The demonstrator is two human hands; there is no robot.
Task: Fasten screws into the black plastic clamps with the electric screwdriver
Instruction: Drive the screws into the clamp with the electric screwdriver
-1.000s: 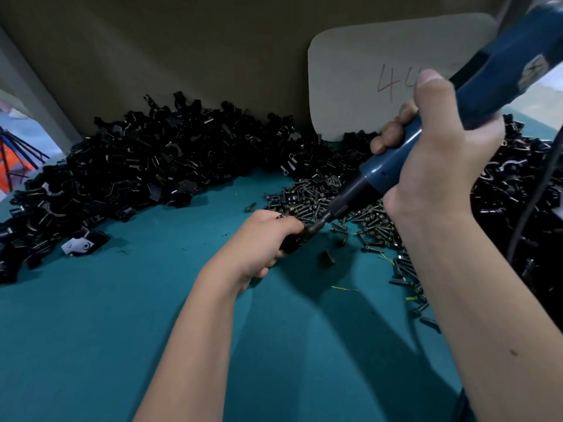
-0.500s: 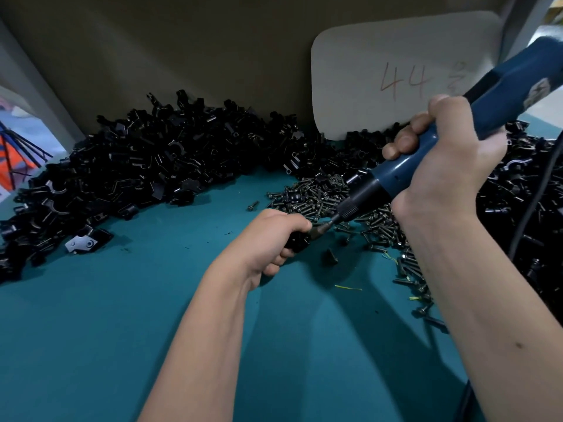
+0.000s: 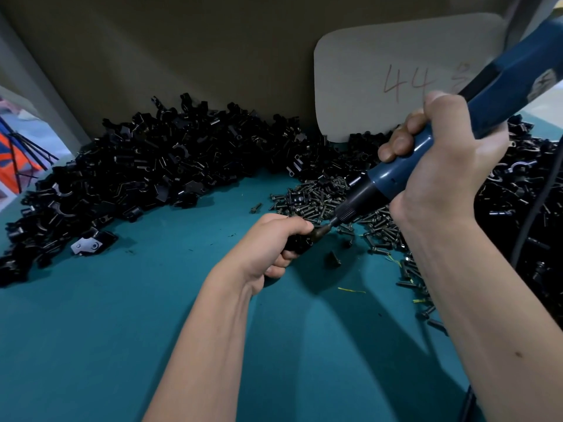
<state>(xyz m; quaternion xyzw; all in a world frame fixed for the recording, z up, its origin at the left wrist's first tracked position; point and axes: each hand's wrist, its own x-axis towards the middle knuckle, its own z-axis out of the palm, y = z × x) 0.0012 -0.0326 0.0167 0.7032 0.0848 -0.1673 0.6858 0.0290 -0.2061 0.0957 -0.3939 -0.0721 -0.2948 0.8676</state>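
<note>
My left hand (image 3: 274,239) grips a clamp (image 3: 300,243) at centre, my right hand (image 3: 441,166) clasps the screwdriver (image 3: 457,141), its axis slanting from far right down-left, bit touching the clamp.

Left hand (image 3: 275,239) and right hand (image 3: 441,166) both gripping.

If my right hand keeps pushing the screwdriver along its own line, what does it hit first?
Most likely the black clamp gripped in your left hand; the electric screwdriver in your right hand already points at it.
</note>
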